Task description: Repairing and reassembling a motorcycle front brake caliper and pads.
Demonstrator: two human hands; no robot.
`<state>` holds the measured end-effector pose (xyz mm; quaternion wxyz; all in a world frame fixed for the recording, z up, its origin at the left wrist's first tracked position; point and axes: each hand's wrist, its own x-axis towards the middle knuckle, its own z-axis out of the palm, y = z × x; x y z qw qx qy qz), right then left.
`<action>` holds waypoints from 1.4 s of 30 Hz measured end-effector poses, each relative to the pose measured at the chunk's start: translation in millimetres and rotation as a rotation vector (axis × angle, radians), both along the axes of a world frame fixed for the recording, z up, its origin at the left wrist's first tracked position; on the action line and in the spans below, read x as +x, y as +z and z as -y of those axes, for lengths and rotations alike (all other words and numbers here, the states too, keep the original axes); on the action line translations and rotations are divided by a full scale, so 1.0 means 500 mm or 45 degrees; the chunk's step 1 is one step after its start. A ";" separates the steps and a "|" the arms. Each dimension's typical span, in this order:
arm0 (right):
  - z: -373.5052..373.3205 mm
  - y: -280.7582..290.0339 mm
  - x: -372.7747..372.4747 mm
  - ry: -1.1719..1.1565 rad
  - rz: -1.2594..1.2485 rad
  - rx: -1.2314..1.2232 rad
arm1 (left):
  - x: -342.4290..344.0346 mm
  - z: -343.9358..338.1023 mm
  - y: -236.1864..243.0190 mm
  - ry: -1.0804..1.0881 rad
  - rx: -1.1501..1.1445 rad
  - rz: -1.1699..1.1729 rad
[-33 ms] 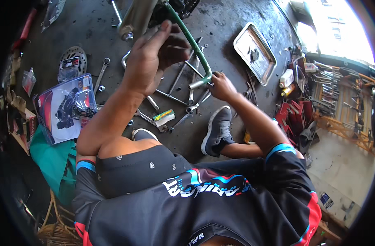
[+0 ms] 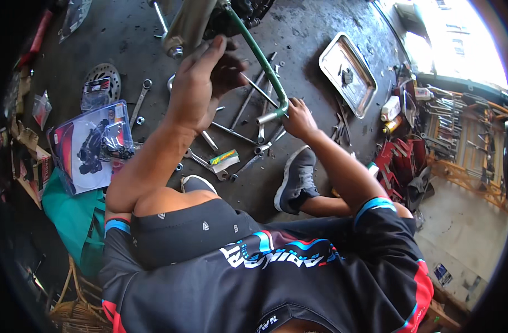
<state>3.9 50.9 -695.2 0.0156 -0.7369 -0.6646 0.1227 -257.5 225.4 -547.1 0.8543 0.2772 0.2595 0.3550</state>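
Observation:
My left hand [image 2: 195, 89] is raised beside a thick silvery metal cylinder [image 2: 188, 25] with a bolt [image 2: 177, 52] at its lower end. Its thumb points up, apart from the loosely bent, slightly blurred fingers, and I see nothing held in it. A green bent metal tube [image 2: 256, 47] slopes down past those fingers to a short, bare-ended stub. At the tube's lower bend, the fingers of my right hand [image 2: 300, 120] are closed against it; their tips are partly hidden. Close by, a thin rod [image 2: 260, 90] runs between the two hands.
Wrenches [image 2: 138, 102] and rods lie over the dark floor, with a small yellow-green box [image 2: 224, 160] among them. A metal tray [image 2: 327, 71] holds small dark parts. Packaged parts [image 2: 90, 147] and a perforated disc [image 2: 112, 77] are on the left, a wooden tool rack [image 2: 464, 166] on the right.
My left hand has dropped slightly toward me, with its thumb a little further from the green tube. My right hand stays at the bend. The whole view has shifted slightly.

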 end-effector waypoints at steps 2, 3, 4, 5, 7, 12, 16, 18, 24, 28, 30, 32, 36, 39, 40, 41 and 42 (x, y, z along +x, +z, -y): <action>-0.014 -0.038 -0.017 -0.107 0.030 0.026 | -0.015 0.005 -0.044 0.095 -0.073 -0.063; -0.023 -0.058 -0.017 -0.110 0.062 -0.025 | -0.022 0.013 -0.060 0.169 -0.070 -0.159; -0.037 -0.062 -0.018 -0.098 0.083 -0.119 | -0.030 0.020 -0.072 0.244 -0.059 -0.252; -0.041 -0.060 -0.016 -0.104 0.072 -0.100 | -0.042 0.034 -0.085 0.231 -0.022 -0.297; -0.049 -0.040 -0.015 -0.128 -0.201 -0.210 | -0.069 0.065 -0.129 0.139 0.191 -0.519; -0.040 0.135 -0.108 -0.374 -0.770 -0.825 | -0.124 0.191 -0.159 -0.514 0.992 -0.850; -0.046 0.137 -0.264 -0.820 -1.487 -0.787 | -0.215 0.289 -0.253 -0.391 0.575 -0.725; -0.040 0.102 -0.346 -0.980 -2.113 -0.697 | -0.244 0.298 -0.214 0.123 -0.013 -0.599; -0.057 0.172 -0.530 -0.920 -2.735 -0.631 | -0.336 0.300 -0.117 0.391 -0.373 -0.588; -0.059 0.229 -0.527 -0.232 -2.373 -0.634 | -0.379 0.319 0.009 0.298 -0.483 -0.809; -0.069 0.223 -0.515 0.133 -2.116 -0.439 | -0.405 0.324 0.050 0.415 -0.498 -0.827; -0.080 0.232 -0.485 0.438 -1.945 -0.496 | -0.451 0.304 0.091 0.585 -0.461 -0.869; -0.089 0.217 -0.394 0.374 -2.349 -0.327 | -0.530 0.284 0.204 0.839 0.044 -1.240; -0.115 0.227 -0.324 0.378 -2.726 0.152 | -0.541 0.288 0.303 0.935 0.382 -1.294; -0.123 0.236 -0.311 0.247 -2.815 0.081 | -0.534 0.290 0.322 0.943 0.387 -1.305; -0.131 0.248 -0.303 0.112 -2.895 0.010 | -0.523 0.290 0.338 0.943 0.520 -1.372; -0.142 0.258 -0.302 0.153 -3.070 0.150 | -0.513 0.286 0.346 0.931 0.659 -1.429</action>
